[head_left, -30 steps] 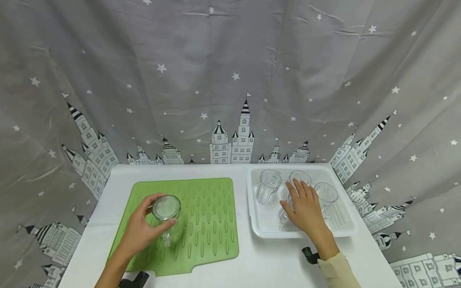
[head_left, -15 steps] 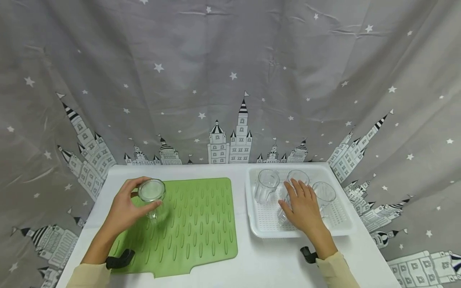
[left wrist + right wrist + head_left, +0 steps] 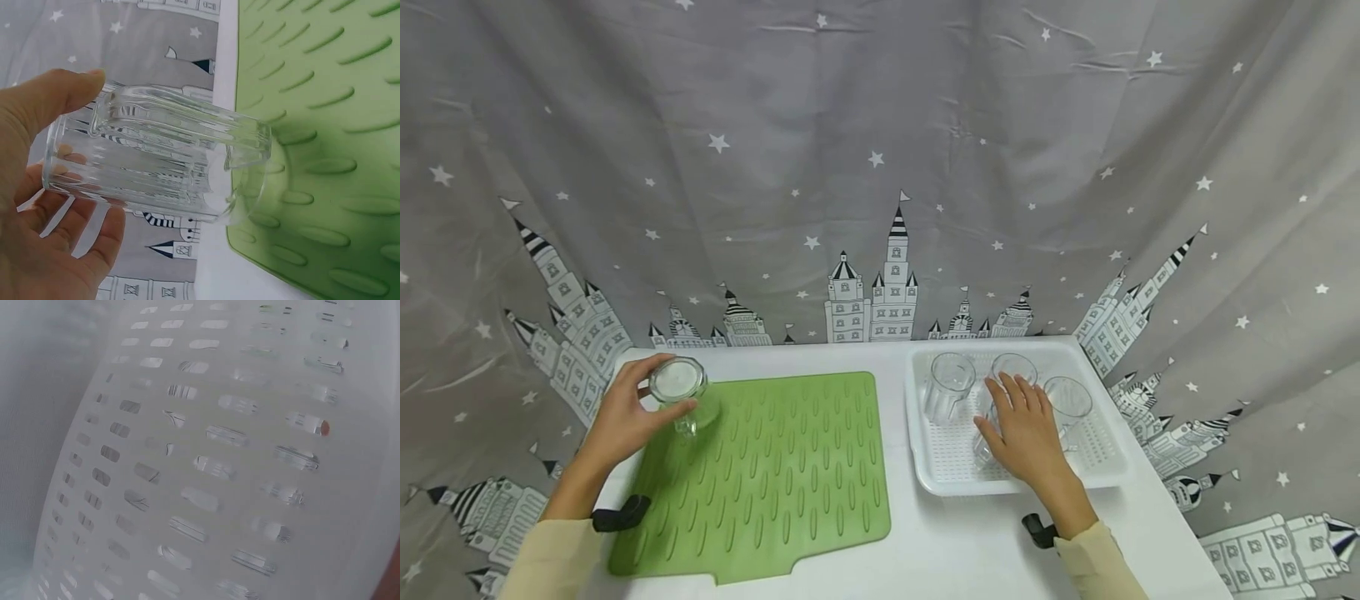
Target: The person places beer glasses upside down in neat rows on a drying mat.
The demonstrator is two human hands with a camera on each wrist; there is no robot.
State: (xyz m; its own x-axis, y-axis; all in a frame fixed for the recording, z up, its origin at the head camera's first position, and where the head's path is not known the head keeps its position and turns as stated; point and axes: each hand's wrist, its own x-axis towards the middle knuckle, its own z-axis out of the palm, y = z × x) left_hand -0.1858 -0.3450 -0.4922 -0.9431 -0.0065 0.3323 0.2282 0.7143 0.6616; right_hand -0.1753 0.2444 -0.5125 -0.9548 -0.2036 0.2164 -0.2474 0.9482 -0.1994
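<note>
My left hand (image 3: 625,414) grips a clear glass mug (image 3: 677,380) near its base, thumb and fingers on opposite sides. The mug is upside down, its rim close over the far left corner of the green drying mat (image 3: 775,475). In the left wrist view the handle (image 3: 187,115) of this mug faces the camera. Over the white basket (image 3: 928,467), my right hand (image 3: 1030,437) lies with spread fingers on a glass mug (image 3: 983,450), mostly hidden beneath it. The right wrist view shows only the basket's slotted wall (image 3: 187,456), with glass behind the slots.
More glass mugs stand in the basket: one at its left (image 3: 950,387), one at the back (image 3: 1013,365) and one at the right (image 3: 1069,400). A grey curtain (image 3: 760,167) with stars and castles hangs behind the white table (image 3: 955,550).
My left hand has carried the upside-down mug away from me and to the left, from over the mat's left half to its far left corner. The right hand has stayed in place.
</note>
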